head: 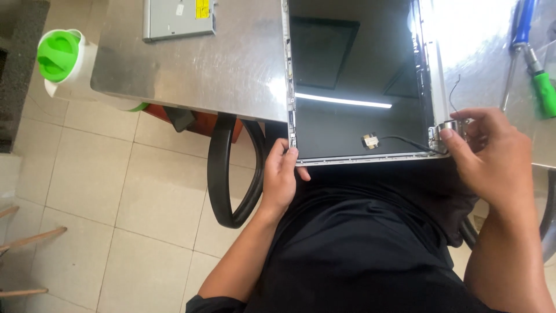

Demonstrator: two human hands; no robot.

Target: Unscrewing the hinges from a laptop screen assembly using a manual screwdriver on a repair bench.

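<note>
Steel table [191,64]: screen panel [353,124] gripped by left hand [282,177], right hand [492,156] pinching hinge [449,128]; screwdrivers [536,69] nearby.

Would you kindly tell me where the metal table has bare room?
Bare steel on the table lies between the grey drive and the screen panel. Right of the panel it is crowded: right hand, screwdrivers.

- A bare steel counter [231,69]
- A dark screen panel [353,87] lies flat on it, its near edge hanging past the counter's rim
- Left of the panel, a flat grey drive [174,17]
- Right of the panel, two screwdrivers: blue-handled [524,23], green-handled [543,90]
</note>
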